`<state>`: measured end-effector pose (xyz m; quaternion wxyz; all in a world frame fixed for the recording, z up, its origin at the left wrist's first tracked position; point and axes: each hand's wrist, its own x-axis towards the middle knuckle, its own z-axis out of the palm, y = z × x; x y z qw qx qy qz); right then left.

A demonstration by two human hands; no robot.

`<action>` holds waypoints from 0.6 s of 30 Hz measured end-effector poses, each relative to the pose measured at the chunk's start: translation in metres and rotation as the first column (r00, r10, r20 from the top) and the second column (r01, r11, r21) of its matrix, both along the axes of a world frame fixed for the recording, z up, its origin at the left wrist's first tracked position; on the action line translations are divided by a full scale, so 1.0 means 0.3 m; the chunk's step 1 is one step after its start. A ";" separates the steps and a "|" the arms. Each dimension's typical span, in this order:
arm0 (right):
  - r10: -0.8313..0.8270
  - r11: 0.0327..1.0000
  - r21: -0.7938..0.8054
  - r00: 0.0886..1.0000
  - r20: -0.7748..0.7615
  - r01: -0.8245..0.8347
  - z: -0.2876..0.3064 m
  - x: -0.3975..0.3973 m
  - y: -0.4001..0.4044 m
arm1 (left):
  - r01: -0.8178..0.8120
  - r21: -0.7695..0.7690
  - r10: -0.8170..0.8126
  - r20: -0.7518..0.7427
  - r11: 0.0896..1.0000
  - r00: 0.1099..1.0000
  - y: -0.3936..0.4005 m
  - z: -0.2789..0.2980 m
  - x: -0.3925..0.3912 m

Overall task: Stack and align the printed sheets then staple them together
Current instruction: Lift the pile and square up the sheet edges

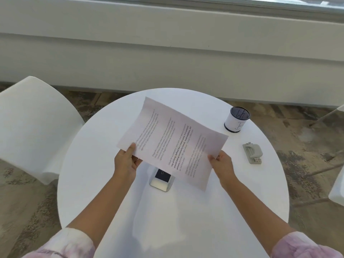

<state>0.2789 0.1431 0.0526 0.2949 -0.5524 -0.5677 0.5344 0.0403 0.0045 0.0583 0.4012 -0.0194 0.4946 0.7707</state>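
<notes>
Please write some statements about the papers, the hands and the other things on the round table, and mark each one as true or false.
1. Both hands hold the printed sheets above the table. True: the left hand grips one lower corner, the right hand the other.
2. The grey stapler is in the right hand. False: it lies on the table, right of the sheets, untouched.
3. A white cylindrical holder stands upright near the far right edge of the table. True.
4. The sheets lie flat on the table. False: they are lifted and tilted.
5. A small device with a dark top sits partly under the sheets. True.
</notes>
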 end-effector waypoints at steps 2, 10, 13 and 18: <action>0.003 1.000 0.028 1.000 0.019 -0.004 0.004 0.017 0.011 | 0.082 -0.036 -0.082 0.003 0.996 0.997 -0.018 -0.006 -0.037; 0.111 0.980 0.152 0.985 0.128 -0.131 0.038 0.042 0.054 | 0.456 -0.396 -0.550 -0.164 0.797 0.819 -0.066 -0.008 -0.102; 0.139 0.967 0.200 0.985 0.105 -0.158 0.054 0.033 0.051 | 0.458 -0.336 -0.543 -0.232 0.823 0.807 -0.056 0.001 -0.092; 0.148 0.965 0.202 0.984 0.103 -0.166 0.054 0.010 0.044 | 0.464 -0.221 -0.514 -0.354 0.858 0.781 -0.054 0.011 -0.049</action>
